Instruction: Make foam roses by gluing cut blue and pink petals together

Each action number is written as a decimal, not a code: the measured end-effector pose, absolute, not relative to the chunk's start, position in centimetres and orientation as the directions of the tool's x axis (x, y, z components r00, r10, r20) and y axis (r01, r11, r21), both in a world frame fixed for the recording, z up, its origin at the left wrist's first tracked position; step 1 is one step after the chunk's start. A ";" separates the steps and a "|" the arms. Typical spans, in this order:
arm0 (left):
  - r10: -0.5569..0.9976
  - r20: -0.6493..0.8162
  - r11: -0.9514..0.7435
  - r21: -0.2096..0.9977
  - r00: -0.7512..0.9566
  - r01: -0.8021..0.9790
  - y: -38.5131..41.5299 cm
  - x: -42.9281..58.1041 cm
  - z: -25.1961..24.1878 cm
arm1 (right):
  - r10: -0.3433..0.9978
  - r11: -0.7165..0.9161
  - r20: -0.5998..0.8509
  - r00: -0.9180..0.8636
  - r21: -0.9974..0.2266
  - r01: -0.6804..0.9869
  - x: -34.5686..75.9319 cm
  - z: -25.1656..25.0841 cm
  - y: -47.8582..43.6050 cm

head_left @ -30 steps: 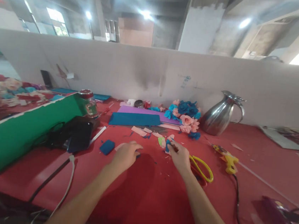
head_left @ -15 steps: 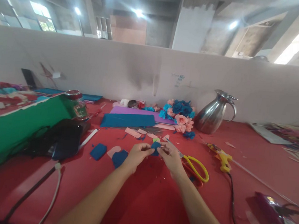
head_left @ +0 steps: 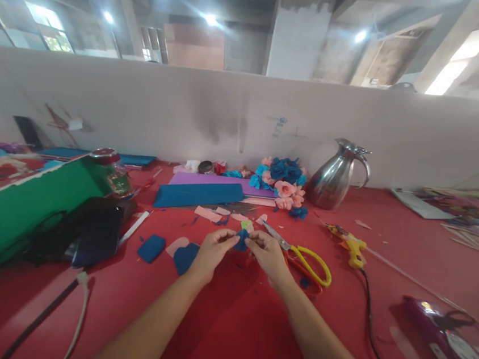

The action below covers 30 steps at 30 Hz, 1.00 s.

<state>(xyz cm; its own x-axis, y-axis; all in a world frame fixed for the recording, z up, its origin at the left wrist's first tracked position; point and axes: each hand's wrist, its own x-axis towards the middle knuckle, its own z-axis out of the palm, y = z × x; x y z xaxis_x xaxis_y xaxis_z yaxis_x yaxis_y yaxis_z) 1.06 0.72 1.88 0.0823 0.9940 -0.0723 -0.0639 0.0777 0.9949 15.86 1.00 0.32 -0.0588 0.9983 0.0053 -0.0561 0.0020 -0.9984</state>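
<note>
Between my two hands is a small blue crepe paper petal [head_left: 241, 241], pinched at its left and right edges. My left hand [head_left: 215, 251] grips one side with thumb and fingertips; my right hand [head_left: 268, 255] grips the other. Just right of my right hand lie yellow-handled scissors [head_left: 310, 265], blades pointing up and left. Left of my left hand, a blue cut piece [head_left: 185, 258] overlaps a pink piece [head_left: 176, 245]. Another blue piece [head_left: 151, 248] lies farther left. Pink scraps [head_left: 209, 214] are scattered beyond my hands.
Behind stand paper flowers [head_left: 284, 178] and a steel jug [head_left: 336, 175]. A blue crepe paper strip [head_left: 199, 194] lies over a purple one. At right are a yellow glue gun [head_left: 356, 252] and purple power box [head_left: 441, 338]; at left, a jar [head_left: 114, 172], phone [head_left: 99, 236] and green board [head_left: 25, 217].
The view has shifted slightly to the right. The blue petal, flat and squarish before, now looks narrower and bent between my fingers. Both hands keep their hold.
</note>
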 end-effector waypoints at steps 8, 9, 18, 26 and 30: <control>0.992 -0.099 0.116 0.951 0.073 -0.287 1.1 0.9 1.7 | 0.994 0.021 0.030 -0.103 -0.996 -0.091 15.0 0.3 0.3; 0.989 -0.122 0.144 0.934 0.088 -0.326 1.1 0.9 1.8 | 0.993 0.030 0.040 -0.115 -0.996 -0.089 14.9 0.2 0.2; 0.971 -0.221 0.237 0.853 0.089 -0.465 1.0 1.1 2.3 | 0.988 0.092 0.067 -0.142 -0.979 0.180 16.5 1.5 0.3; 0.957 -0.288 0.255 0.823 0.014 -0.507 1.8 0.1 2.6 | 0.992 -0.032 -0.122 -0.015 -0.368 0.929 26.6 2.9 -0.4; 0.959 -0.282 0.246 0.826 0.006 -0.507 2.0 0.1 2.3 | 0.993 0.028 -0.091 -0.069 -0.392 0.920 27.8 1.5 -0.4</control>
<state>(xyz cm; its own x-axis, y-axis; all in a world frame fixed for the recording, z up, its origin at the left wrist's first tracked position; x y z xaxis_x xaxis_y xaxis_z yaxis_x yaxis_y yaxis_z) 0.06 1.97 2.25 0.0063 0.9594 -0.2819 -0.5073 0.2460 0.8259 27.75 -0.36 1.45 -0.0688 0.9935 -0.0909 0.9195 0.0278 -0.3920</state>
